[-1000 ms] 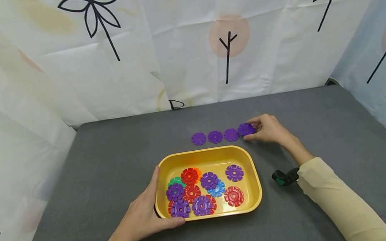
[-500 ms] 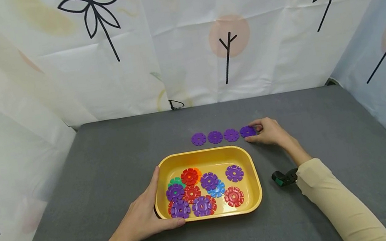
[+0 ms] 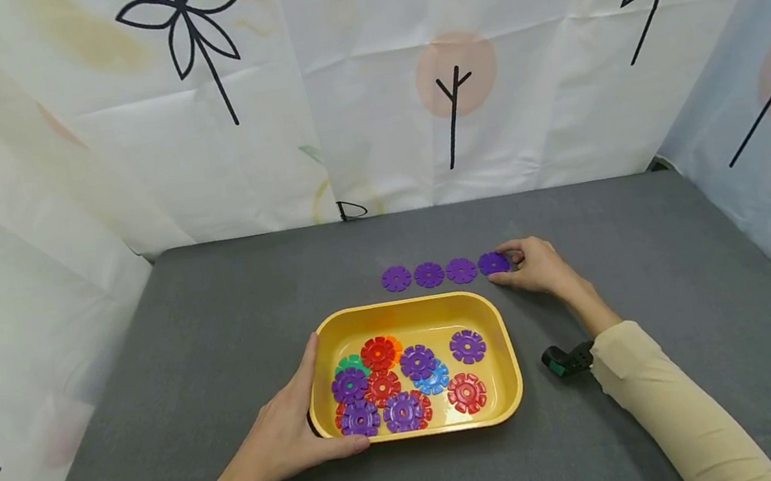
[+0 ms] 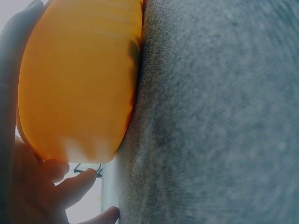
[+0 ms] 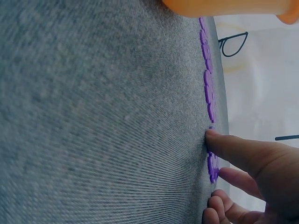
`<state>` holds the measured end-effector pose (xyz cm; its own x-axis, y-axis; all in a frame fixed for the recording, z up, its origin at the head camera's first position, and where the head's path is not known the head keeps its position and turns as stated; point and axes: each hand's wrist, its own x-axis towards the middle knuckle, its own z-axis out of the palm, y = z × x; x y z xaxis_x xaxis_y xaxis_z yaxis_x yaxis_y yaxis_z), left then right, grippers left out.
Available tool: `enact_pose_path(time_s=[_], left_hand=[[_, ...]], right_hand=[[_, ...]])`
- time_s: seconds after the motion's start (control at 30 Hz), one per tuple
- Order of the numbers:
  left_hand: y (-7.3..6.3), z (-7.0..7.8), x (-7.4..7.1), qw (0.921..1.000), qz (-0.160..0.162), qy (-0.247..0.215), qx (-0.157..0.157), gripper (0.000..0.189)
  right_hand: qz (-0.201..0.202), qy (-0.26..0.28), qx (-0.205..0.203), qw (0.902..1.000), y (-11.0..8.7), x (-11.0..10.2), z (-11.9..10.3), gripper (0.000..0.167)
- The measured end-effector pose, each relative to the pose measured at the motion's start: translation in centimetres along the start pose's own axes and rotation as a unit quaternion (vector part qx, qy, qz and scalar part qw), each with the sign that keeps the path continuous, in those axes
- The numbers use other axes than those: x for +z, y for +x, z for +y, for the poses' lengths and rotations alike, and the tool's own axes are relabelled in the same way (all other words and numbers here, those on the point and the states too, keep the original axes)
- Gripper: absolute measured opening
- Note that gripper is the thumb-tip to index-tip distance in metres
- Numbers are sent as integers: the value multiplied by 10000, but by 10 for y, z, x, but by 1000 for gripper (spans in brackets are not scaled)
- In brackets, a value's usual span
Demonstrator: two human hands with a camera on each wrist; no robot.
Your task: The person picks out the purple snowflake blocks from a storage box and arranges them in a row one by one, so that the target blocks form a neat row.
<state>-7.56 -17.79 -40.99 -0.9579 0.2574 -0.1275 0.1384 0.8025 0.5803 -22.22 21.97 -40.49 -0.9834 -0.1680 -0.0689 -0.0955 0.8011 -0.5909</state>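
Observation:
In the head view a yellow tray (image 3: 486, 300) stands on the table with several flower-shaped plastic discs in it, purple, red, blue, green and orange. My left hand (image 3: 276, 434) grips its left end, thumb at the near rim and a finger at the far corner. Beyond the tray, purple flower discs (image 3: 429, 275) lie flat in a row. At the row's right end my right hand (image 3: 537, 267) pinches the last purple disc (image 3: 492, 263) by its edges. In the right wrist view the thumb (image 5: 233, 147) touches that disc, which lies on or very near the cloth.
Grey cloth (image 3: 228, 299) covers the table. Behind it and at both sides hang white sheets (image 3: 376, 133) printed with flowers and trees. A black wrist strap with a camera (image 3: 568, 359) sits below the right hand.
The right hand has lowered the purple disc from a slight tilt to flat at the row's right end, then stayed there. The left hand and tray hold still.

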Motion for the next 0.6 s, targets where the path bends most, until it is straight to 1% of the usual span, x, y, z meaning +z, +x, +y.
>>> enact_pose_path(time_s=[0.2,0.4,0.47,0.6], left_hand=[[0,0,-1,10000,-42,77,16,140],[1,-1,0,10000,-10,-29,53,140],[2,-1,0,10000,-5,-42,74,140],[2,-1,-1,10000,-13,-31,81,140]], right_hand=[[163,4,-101,9998,-3,0,-1,53],[231,18,-93,9997,-9,0,-6,53],[302,4,-187,9994,-13,-1,-10,53],[441,-8,-520,9977,-21,-4,-22,51]])
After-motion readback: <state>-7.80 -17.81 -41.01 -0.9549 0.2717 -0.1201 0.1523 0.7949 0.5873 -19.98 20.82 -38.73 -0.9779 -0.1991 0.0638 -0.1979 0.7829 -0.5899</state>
